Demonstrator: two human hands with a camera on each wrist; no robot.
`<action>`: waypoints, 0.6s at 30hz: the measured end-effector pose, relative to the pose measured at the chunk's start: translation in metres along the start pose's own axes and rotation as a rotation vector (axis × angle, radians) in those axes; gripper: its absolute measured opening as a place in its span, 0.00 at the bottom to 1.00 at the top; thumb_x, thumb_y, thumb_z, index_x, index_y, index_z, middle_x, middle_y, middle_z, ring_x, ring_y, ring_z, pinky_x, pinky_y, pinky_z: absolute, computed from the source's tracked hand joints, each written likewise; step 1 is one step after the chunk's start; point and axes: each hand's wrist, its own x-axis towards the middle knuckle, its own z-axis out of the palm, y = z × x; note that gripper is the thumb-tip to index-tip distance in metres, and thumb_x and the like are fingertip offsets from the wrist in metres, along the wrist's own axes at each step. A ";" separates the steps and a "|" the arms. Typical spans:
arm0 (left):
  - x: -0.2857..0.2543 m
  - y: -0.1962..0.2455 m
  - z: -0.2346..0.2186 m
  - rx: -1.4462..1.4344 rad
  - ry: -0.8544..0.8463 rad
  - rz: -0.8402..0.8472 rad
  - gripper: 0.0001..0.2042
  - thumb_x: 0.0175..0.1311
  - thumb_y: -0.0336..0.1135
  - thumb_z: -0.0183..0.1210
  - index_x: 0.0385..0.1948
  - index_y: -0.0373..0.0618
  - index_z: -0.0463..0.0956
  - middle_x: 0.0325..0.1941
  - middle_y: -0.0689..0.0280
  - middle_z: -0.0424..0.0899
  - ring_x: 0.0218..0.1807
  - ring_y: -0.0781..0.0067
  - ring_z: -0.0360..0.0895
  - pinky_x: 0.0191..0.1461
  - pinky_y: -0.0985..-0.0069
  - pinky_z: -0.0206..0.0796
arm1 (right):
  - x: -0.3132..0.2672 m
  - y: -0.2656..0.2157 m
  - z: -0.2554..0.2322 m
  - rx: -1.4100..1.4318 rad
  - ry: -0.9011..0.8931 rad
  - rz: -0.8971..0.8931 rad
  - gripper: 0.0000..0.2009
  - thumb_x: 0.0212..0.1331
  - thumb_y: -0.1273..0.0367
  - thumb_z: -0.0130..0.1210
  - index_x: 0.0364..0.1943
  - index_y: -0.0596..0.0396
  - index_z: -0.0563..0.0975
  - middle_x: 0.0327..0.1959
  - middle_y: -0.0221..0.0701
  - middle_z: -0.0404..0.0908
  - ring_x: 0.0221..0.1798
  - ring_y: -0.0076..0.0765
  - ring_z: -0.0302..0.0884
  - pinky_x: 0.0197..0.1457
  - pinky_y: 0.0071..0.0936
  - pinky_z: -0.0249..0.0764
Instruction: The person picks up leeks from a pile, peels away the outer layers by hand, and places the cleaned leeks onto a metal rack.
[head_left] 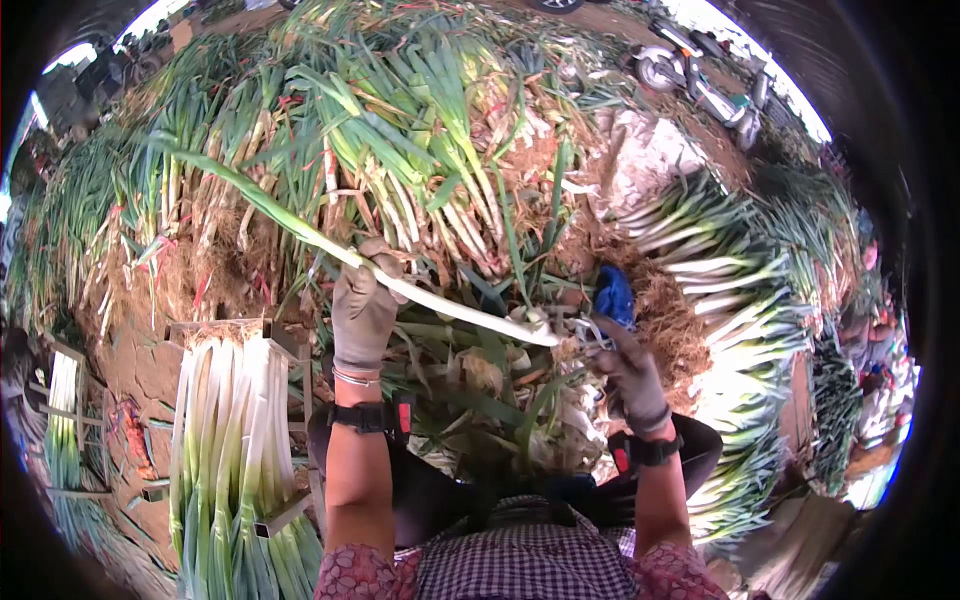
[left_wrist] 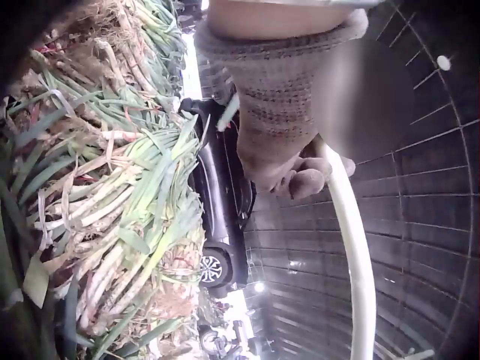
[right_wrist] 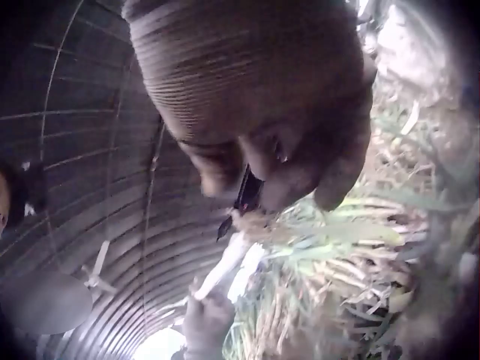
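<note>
In the head view, the floor is brown earth [head_left: 125, 360] at nine o'clock, and a big heap of leeks [head_left: 400, 110] spreads from nine to twelve. A metal frame [head_left: 285, 513] with leeks laid in it is at eight o'clock, a row of leeks [head_left: 740, 290] at three, and a scooter [head_left: 700, 95] between one and two. The left hand [head_left: 365, 305], gloved, is near the centre, its fingers clamped on a single leek [head_left: 450, 306]; this leek lies slanting, green tip toward ten o'clock, white end near the right hand [head_left: 635, 375], at four. The wrist straps [head_left: 358, 420] carry red parts, whose marking is too small to read.

In the left wrist view, the left fingers curl round the stalk, which hangs toward five o'clock. A dark car [left_wrist: 214, 187] stands at the centre, and a ribbed roof [left_wrist: 420, 210] arches at three.

In the right wrist view, the right fingers are curled on a dark narrow tool [right_wrist: 247, 191], near the leek's root end; whether they touch, I cannot tell. A white ceiling fan [right_wrist: 96, 279] is at eight o'clock.
</note>
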 end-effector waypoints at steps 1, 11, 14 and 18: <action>0.002 -0.008 -0.001 0.001 -0.011 -0.010 0.23 0.66 0.48 0.55 0.53 0.39 0.66 0.32 0.69 0.74 0.33 0.75 0.69 0.40 0.74 0.63 | 0.004 -0.033 0.020 -0.167 -0.186 -0.063 0.29 0.57 0.77 0.54 0.65 0.55 0.65 0.53 0.30 0.76 0.40 0.19 0.75 0.44 0.21 0.73; 0.026 -0.022 -0.076 -0.338 0.524 -0.170 0.15 0.71 0.47 0.46 0.46 0.46 0.72 0.23 0.75 0.67 0.24 0.80 0.60 0.27 0.81 0.55 | -0.071 0.003 0.037 0.072 -0.530 0.359 0.23 0.59 0.67 0.60 0.59 0.55 0.71 0.33 0.27 0.81 0.30 0.21 0.77 0.34 0.18 0.74; 0.045 -0.028 -0.094 -0.400 0.452 -0.169 0.13 0.72 0.44 0.43 0.31 0.48 0.66 0.24 0.72 0.68 0.24 0.76 0.61 0.27 0.79 0.54 | -0.068 0.051 0.009 -0.492 -0.440 0.110 0.24 0.56 0.63 0.61 0.57 0.53 0.72 0.40 0.33 0.81 0.31 0.33 0.80 0.33 0.27 0.76; 0.049 -0.066 -0.086 -0.023 0.372 -0.116 0.11 0.69 0.39 0.44 0.42 0.44 0.72 0.36 0.61 0.78 0.37 0.65 0.74 0.39 0.73 0.70 | -0.024 0.031 0.034 -0.686 -0.187 -0.116 0.27 0.54 0.63 0.61 0.58 0.55 0.70 0.57 0.45 0.73 0.46 0.47 0.80 0.47 0.36 0.76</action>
